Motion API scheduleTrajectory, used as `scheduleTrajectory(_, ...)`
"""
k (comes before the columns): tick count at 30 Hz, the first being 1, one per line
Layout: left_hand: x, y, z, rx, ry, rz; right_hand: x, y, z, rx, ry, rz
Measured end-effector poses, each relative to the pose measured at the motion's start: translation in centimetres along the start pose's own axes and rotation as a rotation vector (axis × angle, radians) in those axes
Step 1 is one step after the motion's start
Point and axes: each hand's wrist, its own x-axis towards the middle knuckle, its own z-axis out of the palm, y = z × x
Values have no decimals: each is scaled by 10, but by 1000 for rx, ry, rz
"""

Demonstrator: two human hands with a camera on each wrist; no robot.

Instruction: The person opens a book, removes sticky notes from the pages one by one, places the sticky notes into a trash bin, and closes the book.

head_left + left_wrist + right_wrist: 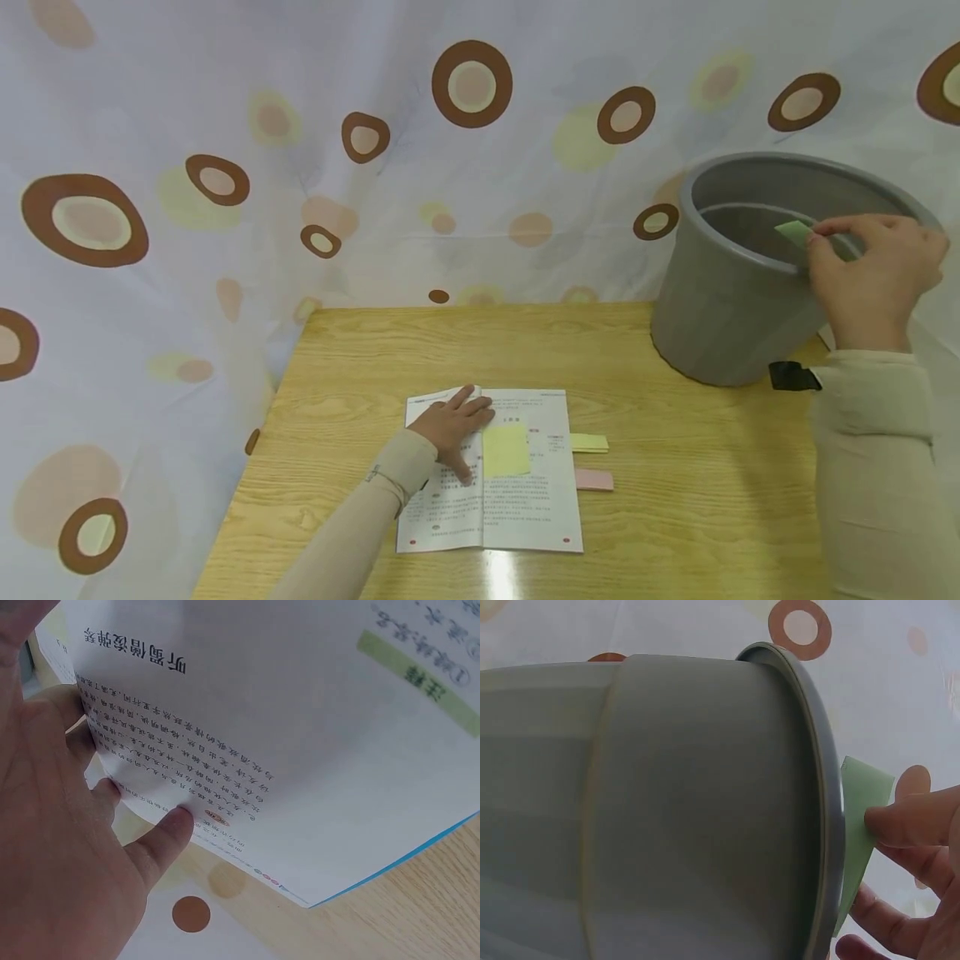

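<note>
An open booklet point(525, 492) lies on the wooden table point(675, 467), with a yellow sticky note point(506, 450) stuck on its right page. My left hand point(455, 425) rests flat on the left page, fingers straight; the left wrist view shows the printed page point(300, 750) close up beside my fingers point(161, 844). My right hand point(870, 267) is raised over the rim of a grey bucket point(735, 300) and pinches a small green sticky note point(793, 232) between thumb and fingertips. The right wrist view shows that green note point(859, 825) just beyond the bucket rim point(825, 787).
A yellow sticky pad point(589, 442) and a pink one point(594, 479) lie on the table just right of the booklet. A white curtain with brown rings point(225, 183) hangs behind and left of the table. A black strap point(793, 377) shows on my right sleeve.
</note>
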Motion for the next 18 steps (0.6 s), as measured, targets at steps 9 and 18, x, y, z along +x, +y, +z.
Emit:
scheduleTrajectory(9,-3,1,-3,-37,-5,-3,-2,1,3,2,1,13)
scheduleTrajectory(18,-3,0,-3,-51,-1,1,-2,1,5,-9,-48,48)
